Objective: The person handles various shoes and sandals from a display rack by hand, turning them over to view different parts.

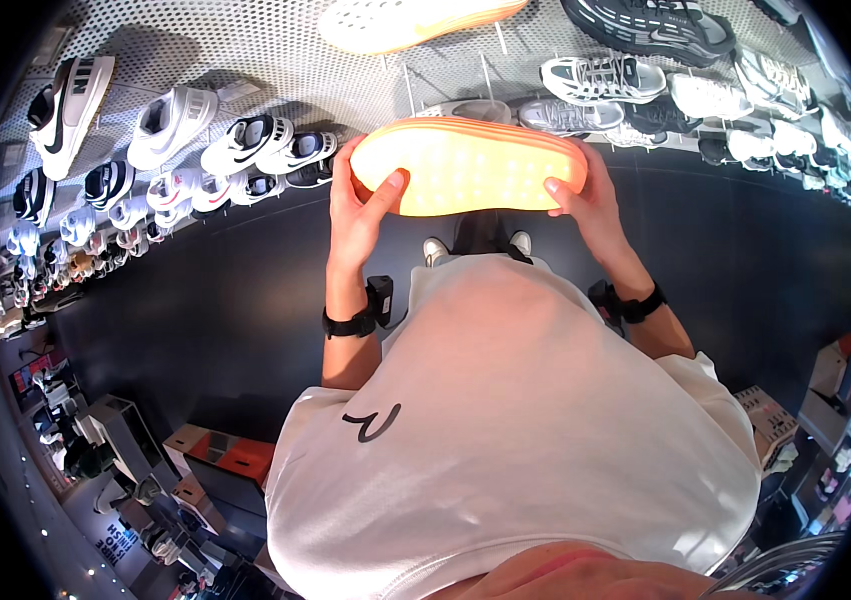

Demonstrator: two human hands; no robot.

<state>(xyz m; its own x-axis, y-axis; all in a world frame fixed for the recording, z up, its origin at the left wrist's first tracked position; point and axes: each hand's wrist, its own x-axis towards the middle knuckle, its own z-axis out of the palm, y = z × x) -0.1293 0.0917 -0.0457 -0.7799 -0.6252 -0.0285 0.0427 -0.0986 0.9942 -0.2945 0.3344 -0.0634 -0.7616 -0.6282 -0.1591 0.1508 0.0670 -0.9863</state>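
Both hands hold up a bright orange shoe [470, 166], its long side running across the view and its sole side facing the camera. My left hand [367, 195] grips one end, with the thumb pressed on the orange surface. At the other end my right hand [581, 187] holds on, its thumb also on the surface. The fingers behind the shoe are mostly hidden. Straight above, a pale shoe with an orange sole [418, 26] is on the perforated display wall [268, 45]. A grey-and-white shoe [470, 112] shows partly behind the held one.
Rows of sneakers stand along the wall, among them a white sneaker [170, 127] at left and a black sneaker [654, 30] at right. Thin metal pegs [409, 90] stick out nearby. Shoeboxes [234, 457] are at lower left, a patterned box [767, 420] at lower right.
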